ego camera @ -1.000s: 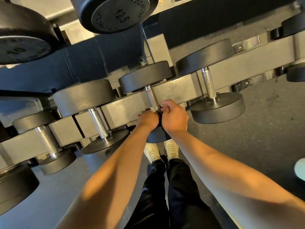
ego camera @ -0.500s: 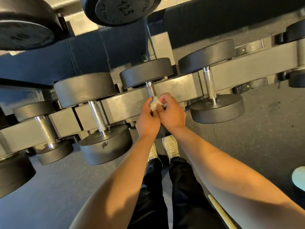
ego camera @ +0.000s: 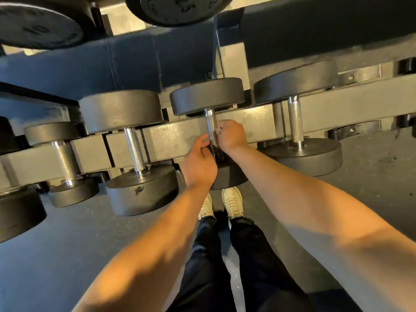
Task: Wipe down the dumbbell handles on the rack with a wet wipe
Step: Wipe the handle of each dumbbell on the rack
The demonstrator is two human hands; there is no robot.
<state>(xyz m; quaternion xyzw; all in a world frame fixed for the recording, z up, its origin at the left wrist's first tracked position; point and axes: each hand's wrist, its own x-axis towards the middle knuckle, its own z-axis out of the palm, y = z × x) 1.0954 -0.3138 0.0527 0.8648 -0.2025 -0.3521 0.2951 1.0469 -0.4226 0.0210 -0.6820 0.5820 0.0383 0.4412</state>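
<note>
Several black dumbbells lie on a grey rack (ego camera: pixel 175 140). The middle dumbbell's knurled steel handle (ego camera: pixel 210 121) shows between its two heads. My right hand (ego camera: pixel 231 136) is curled against the right side of this handle and pinches a small white wet wipe (ego camera: pixel 218 131), of which only a scrap shows. My left hand (ego camera: pixel 199 163) sits just left of the handle's lower part, fingers loosely curled, with nothing seen in it. The handle's lower end and the near head are partly hidden by both hands.
Neighbouring dumbbells sit close on the left (ego camera: pixel 135 149) and right (ego camera: pixel 296 120). Larger dumbbell heads (ego camera: pixel 180 7) hang on an upper tier overhead. My white shoes (ego camera: pixel 233 202) stand on dark rubber floor (ego camera: pixel 371 181) directly below the rack.
The hands, pressed together low on the handle, moved up it with the wipe. Now they have parted: my left hand has dropped back while my right stays on the handle with the wipe.
</note>
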